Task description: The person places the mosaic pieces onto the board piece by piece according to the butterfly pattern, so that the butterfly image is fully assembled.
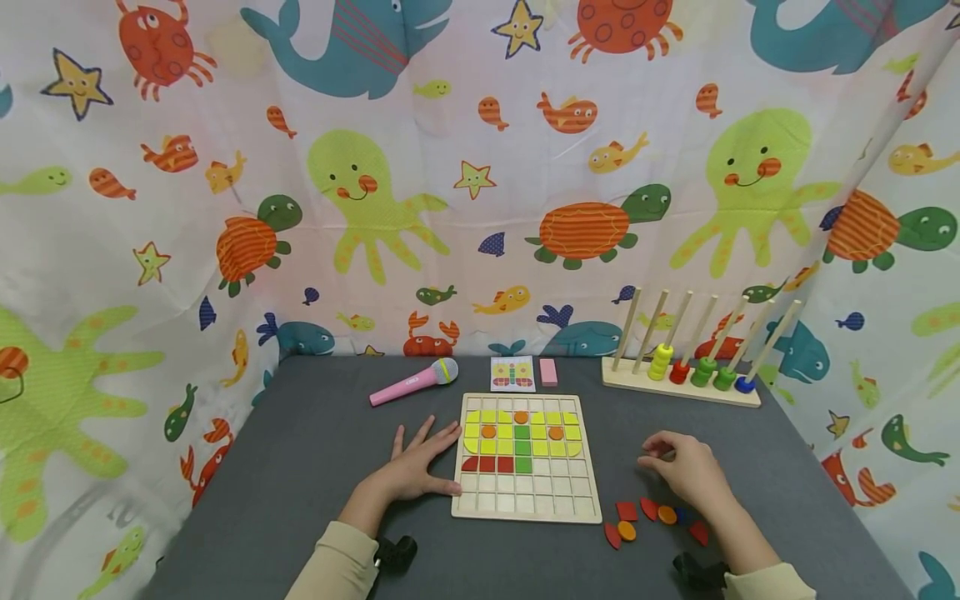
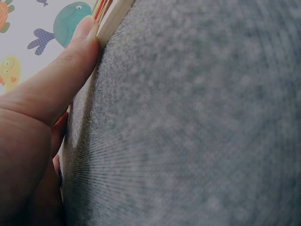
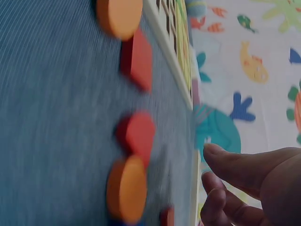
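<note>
A wooden grid board (image 1: 525, 518) lies on the grey table, its upper rows filled with yellow, orange, green and red pieces. My left hand (image 1: 410, 472) rests with spread fingers along the board's left side; its thumb (image 2: 70, 66) touches the edge in the left wrist view. Right of the board, my right hand (image 1: 692, 477) hovers with loosely bent fingers, and nothing shows between thumb and fingers in the right wrist view. Loose pieces lie below it: a red square (image 1: 626, 511), orange discs (image 3: 127, 188), red curved-edge pieces (image 1: 612, 535) and a partly hidden blue one.
Behind the board are a pattern card (image 1: 513, 383), a pink block (image 1: 549, 372) and a pink toy microphone (image 1: 408, 387). A peg rack (image 1: 622, 375) with coloured rings stands at the back right. A sea-animal curtain (image 1: 480, 250) encloses the table's back and sides.
</note>
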A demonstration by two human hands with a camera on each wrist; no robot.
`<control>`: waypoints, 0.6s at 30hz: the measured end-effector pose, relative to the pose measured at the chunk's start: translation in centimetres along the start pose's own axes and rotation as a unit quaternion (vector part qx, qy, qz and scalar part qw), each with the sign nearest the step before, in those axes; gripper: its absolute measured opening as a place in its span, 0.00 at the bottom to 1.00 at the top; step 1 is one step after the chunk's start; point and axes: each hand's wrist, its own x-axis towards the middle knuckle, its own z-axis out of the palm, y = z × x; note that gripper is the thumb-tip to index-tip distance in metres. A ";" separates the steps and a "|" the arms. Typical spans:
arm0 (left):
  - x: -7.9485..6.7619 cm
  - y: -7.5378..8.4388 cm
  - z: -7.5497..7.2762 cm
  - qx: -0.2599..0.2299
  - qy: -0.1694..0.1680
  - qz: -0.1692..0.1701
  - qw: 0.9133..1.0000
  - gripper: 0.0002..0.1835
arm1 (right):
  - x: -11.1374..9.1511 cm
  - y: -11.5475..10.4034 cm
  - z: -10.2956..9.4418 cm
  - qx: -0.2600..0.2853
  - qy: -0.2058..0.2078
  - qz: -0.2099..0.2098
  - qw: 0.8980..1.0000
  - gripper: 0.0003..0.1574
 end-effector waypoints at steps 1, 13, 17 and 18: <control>0.0 0.0 0.0 0.001 0.001 0.000 1.000 0.58 | -0.1 0.5 -0.3 -0.001 -0.001 0.005 1.000 0.14; 0.1 -0.1 0.2 -0.002 0.000 0.002 1.000 0.58 | -0.4 6.0 -3.1 -0.024 -0.055 0.093 0.994 0.34; 0.1 -0.1 0.1 -0.001 0.001 0.002 1.000 0.58 | -0.4 6.3 -3.3 -0.011 -0.063 0.100 0.993 0.31; 0.1 -0.2 0.1 -0.001 0.001 0.002 1.000 0.59 | -0.3 6.3 -3.3 -0.006 -0.065 0.104 0.992 0.29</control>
